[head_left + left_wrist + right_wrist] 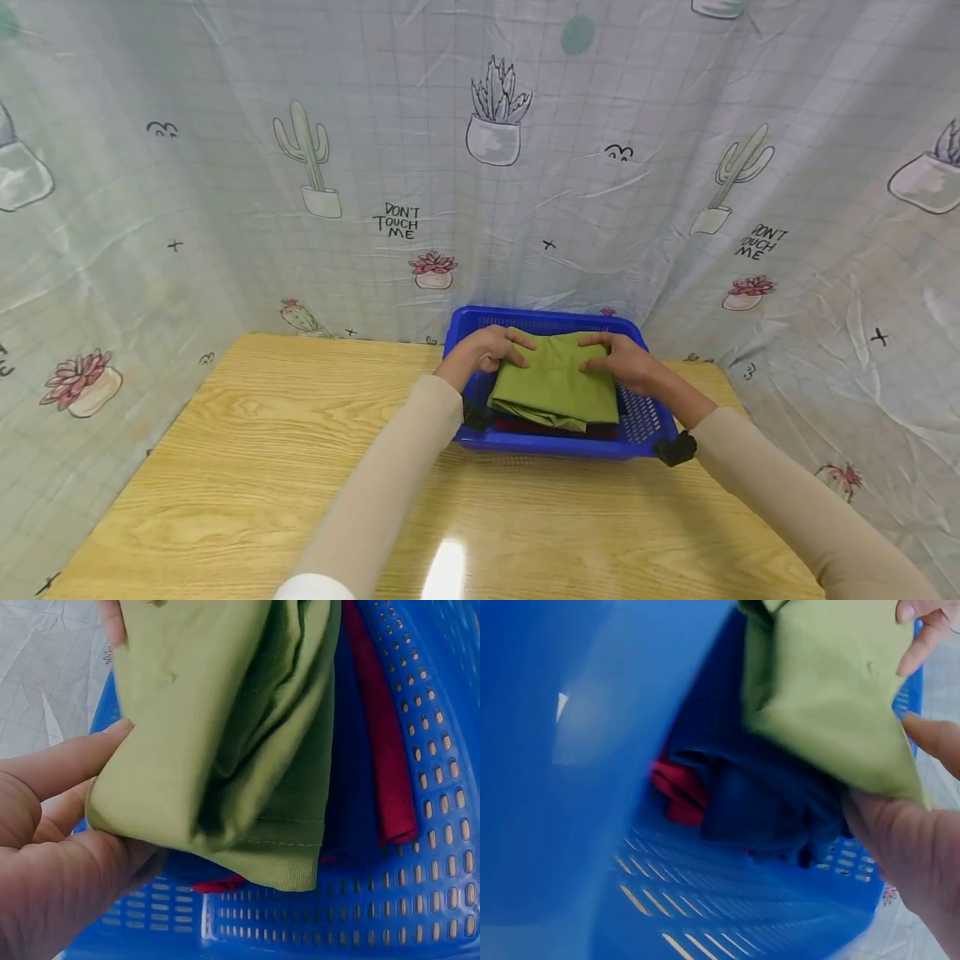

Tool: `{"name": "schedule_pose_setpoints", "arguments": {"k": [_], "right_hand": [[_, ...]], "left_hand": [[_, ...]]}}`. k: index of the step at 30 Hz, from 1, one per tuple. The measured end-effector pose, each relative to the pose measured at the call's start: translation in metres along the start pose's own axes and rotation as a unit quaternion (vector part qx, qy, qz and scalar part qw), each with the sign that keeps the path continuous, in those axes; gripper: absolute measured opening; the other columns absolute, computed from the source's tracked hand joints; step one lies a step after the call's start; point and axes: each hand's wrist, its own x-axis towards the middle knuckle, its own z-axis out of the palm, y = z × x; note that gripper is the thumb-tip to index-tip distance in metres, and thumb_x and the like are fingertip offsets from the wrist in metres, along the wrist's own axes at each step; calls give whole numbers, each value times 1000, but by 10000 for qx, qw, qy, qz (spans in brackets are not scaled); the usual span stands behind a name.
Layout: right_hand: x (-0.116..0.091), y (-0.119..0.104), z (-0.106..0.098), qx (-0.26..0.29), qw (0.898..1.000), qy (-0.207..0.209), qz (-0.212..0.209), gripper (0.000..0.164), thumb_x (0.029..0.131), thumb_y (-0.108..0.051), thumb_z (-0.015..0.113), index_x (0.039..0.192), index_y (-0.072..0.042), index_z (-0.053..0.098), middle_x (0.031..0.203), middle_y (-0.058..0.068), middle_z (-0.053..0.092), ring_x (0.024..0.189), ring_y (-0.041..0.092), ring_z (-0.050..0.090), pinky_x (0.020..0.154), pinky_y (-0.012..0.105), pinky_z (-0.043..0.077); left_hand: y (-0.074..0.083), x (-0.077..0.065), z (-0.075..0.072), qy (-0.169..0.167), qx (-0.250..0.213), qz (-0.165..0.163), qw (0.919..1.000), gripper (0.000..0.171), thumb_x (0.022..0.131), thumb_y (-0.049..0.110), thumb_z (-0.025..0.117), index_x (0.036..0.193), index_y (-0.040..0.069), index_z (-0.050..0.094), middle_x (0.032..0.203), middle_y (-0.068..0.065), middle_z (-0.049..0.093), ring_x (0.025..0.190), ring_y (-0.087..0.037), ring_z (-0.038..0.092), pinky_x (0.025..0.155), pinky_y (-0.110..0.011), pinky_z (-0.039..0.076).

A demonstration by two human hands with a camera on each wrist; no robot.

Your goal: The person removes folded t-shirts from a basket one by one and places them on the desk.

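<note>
Both hands hold a folded green cloth garment [555, 379] inside the blue plastic basket [555, 450]. At its left edge my left hand [491, 344] pinches the fabric between thumb and fingers. My right hand [626, 361] grips the opposite edge the same way, its thumb [877, 817] beneath the cloth in the right wrist view. Under the green garment lies a dark blue folded cloth [757, 791]. A red cloth [382, 750] shows below the blue one, along the basket's side. Most of both lower cloths is hidden.
The basket stands at the back of a wooden table [300, 433], close to a hanging curtain [360, 150] printed with potted plants. Its perforated walls [442, 802] rise around the cloth pile. Dark straps [675, 450] sit at both wrists near the basket's front rim.
</note>
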Motion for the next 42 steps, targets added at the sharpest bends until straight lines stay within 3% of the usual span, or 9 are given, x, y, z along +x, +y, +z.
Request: {"name": "schedule_pose_setpoints", "arguments": {"k": [3, 9, 15, 20, 24, 28, 34, 39, 42], "right_hand": [[-2, 2, -1, 494, 9976, -375, 309, 64, 100, -2, 63, 156, 4, 34, 154, 34, 34, 64, 6, 48, 60, 26, 44], [-2, 0, -6, 784, 9943, -672, 266, 57, 102, -1, 57, 155, 5, 36, 166, 27, 6, 77, -1, 50, 65, 20, 45], [-1, -1, -3, 1418, 9851, -816, 529, 61, 101, 4, 56, 158, 1, 33, 151, 31, 37, 90, 14, 68, 75, 29, 57], [1, 0, 3, 1287, 9873, -746, 565, 65, 99, 6, 59, 158, -2, 33, 149, 26, 40, 98, 18, 67, 79, 34, 59], [-1, 4, 1, 856, 9942, -478, 445, 65, 97, 8, 61, 156, -2, 38, 160, 25, 27, 56, 3, 48, 51, 21, 44], [-5, 3, -3, 598, 9973, -269, 332, 65, 96, 8, 63, 155, -4, 41, 164, 24, 19, 44, 5, 24, 43, 21, 28], [-13, -9, -8, 240, 9997, -64, 45, 65, 94, 4, 67, 154, -7, 45, 166, 21, 20, 50, 6, 33, 50, 24, 37], [-17, -23, -10, 338, 9992, -48, -182, 64, 94, 3, 69, 153, -6, 46, 162, 22, 27, 93, 9, 58, 75, 23, 52], [-19, -31, -11, 428, 9988, -34, -215, 64, 94, 2, 69, 153, -7, 47, 159, 23, 33, 87, 7, 59, 73, 24, 53]], "left_hand": [[2, -1, -1, -129, 70, -242, 9996, 40, 95, -2, 68, 133, 12, 69, 122, -9, 72, 42, -7, 12, 39, -23, 17], [14, -7, -7, -130, 216, -34, 9997, 38, 92, -6, 70, 126, 10, 73, 121, -9, 68, 44, -7, 20, 41, -22, 22], [15, -11, -7, -228, -63, -22, 9997, 45, 90, -9, 71, 131, 9, 70, 155, -10, 40, 71, -12, 55, 53, -23, 39], [11, -7, -6, 89, 165, -140, 9997, 42, 91, -3, 73, 129, 14, 73, 148, -9, 52, 52, -8, 29, 46, -22, 28], [10, -4, -5, 248, 252, -172, 9992, 43, 90, -2, 74, 129, 17, 73, 138, -11, 62, 48, -9, 16, 44, -24, 22], [10, -8, -5, 320, 204, -82, 9992, 43, 89, 0, 76, 127, 20, 75, 128, -17, 68, 50, -11, 14, 45, -26, 21], [12, -21, -13, 283, -138, 262, 9992, 45, 88, -1, 77, 128, 20, 74, 139, -8, 62, 63, -10, 43, 53, -25, 36], [15, -31, -21, 54, -661, 496, 9966, 47, 88, -5, 75, 130, 16, 72, 137, -10, 63, 81, -15, 66, 69, -29, 56], [19, -36, -24, -2, -825, 560, 9950, 49, 89, -7, 74, 132, 14, 71, 137, -9, 62, 94, -21, 70, 77, -34, 59]]}}
